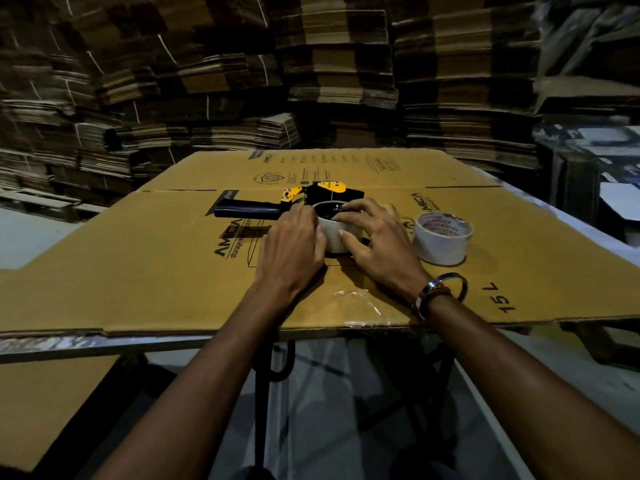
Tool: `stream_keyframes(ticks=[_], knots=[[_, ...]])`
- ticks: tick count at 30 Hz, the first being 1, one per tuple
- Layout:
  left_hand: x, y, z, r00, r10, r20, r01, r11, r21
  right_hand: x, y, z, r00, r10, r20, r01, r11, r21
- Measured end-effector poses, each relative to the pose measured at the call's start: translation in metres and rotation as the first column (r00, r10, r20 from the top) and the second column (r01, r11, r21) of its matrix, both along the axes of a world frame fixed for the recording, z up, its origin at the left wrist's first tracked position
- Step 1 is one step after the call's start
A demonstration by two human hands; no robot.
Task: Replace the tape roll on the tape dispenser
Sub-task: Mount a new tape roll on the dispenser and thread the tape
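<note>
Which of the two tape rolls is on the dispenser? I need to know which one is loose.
The roll between both hands, on the yellow-and-black dispenser. The loose roll, with a printed core, stands alone on the cardboard sheet, beyond the right hand.

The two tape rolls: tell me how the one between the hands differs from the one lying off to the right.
The roll on the dispenser is gripped by both the left hand and the right hand; the loose roll lies untouched on the cardboard sheet. The gripped one's core is filled by the dispenser hub; the loose one's printed core is open. Both look pale and lie flat.
</note>
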State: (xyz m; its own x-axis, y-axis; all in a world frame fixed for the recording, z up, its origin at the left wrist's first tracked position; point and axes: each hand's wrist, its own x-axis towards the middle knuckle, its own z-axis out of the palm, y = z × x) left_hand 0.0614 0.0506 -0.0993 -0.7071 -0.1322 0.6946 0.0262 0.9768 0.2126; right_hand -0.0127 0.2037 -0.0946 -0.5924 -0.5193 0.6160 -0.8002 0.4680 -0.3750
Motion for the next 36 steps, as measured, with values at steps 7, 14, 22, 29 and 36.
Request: stream_keyframes(ticks=[7, 14, 22, 29, 36], knots=[[0.001, 0.001, -0.001, 0.993, 0.106, 0.054, -0.105, 0.994, -0.011, -0.001, -0.022, 0.005, 0.997, 0.032, -0.070, -0.028, 0.998, 0.059], [0.000, -0.002, -0.001, 0.997, 0.061, 0.054, -0.062, 0.998, 0.018, -0.006, -0.024, 0.002, 0.995, 0.069, -0.065, -0.067, 0.997, 0.036], [-0.001, -0.015, 0.007, 0.976, -0.195, 0.095, 0.145, 0.911, 0.386, -0.009, -0.019, 0.004, 0.986, 0.139, 0.089, -0.134, 0.989, -0.053], [0.003, -0.013, 0.002, 0.976, -0.196, 0.097, 0.149, 0.920, 0.362, -0.015, -0.018, 0.002, 0.958, 0.208, 0.196, -0.181, 0.972, -0.148], [-0.001, -0.017, -0.002, 0.980, -0.167, 0.111, 0.127, 0.944, 0.303, -0.017, -0.019, 0.001, 0.963, 0.203, 0.177, -0.181, 0.974, -0.136]])
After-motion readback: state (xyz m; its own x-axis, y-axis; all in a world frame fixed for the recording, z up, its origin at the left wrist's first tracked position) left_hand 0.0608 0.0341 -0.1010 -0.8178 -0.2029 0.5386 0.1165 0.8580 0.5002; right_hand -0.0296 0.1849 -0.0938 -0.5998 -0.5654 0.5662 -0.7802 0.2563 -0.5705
